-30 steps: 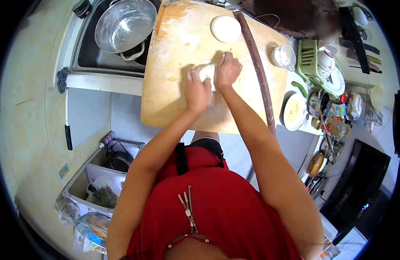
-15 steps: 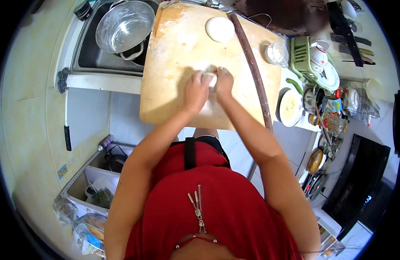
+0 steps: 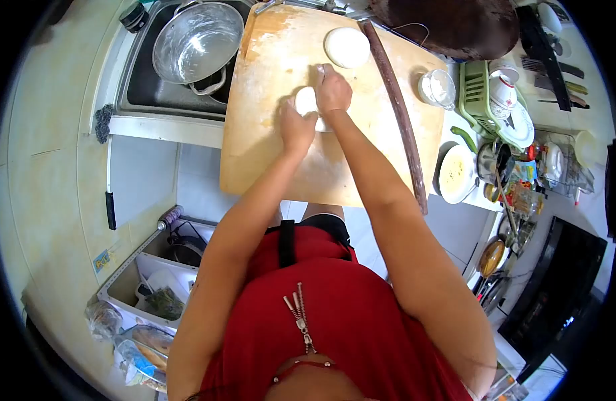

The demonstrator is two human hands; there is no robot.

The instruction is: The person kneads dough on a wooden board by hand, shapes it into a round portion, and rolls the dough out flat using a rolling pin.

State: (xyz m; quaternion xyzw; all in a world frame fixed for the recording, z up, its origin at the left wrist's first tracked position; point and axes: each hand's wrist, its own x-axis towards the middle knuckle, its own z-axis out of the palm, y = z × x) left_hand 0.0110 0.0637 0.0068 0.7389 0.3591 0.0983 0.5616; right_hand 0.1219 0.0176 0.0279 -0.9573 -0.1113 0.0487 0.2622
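On the floured wooden board [image 3: 268, 154], a lump of white dough [image 3: 306, 99] lies against my left hand [image 3: 297, 127], whose fingers and thumb are curled around its near side. A bit more white dough shows below, beside the left thumb. My right hand [image 3: 335, 91] is closed just to the right and farther up the board, its fingers folded under, so whatever they hold is hidden. Beyond it sits a smooth round dough ball [image 3: 347, 47]. A long dark rolling pin [image 3: 393, 100] lies along the board's right side.
A metal pot [image 3: 198, 43] stands in the sink [image 3: 131, 90] at left. A glass cup [image 3: 436, 88] sits near the board's right edge. Farther right are a white bowl [image 3: 457, 172], a green pepper [image 3: 464, 138] and a green dish rack [image 3: 474, 91].
My right hand has moved away from the left, up the board, and folded closed. The left hand has shifted slightly down-left, uncovering more dough. The view has shifted a little.
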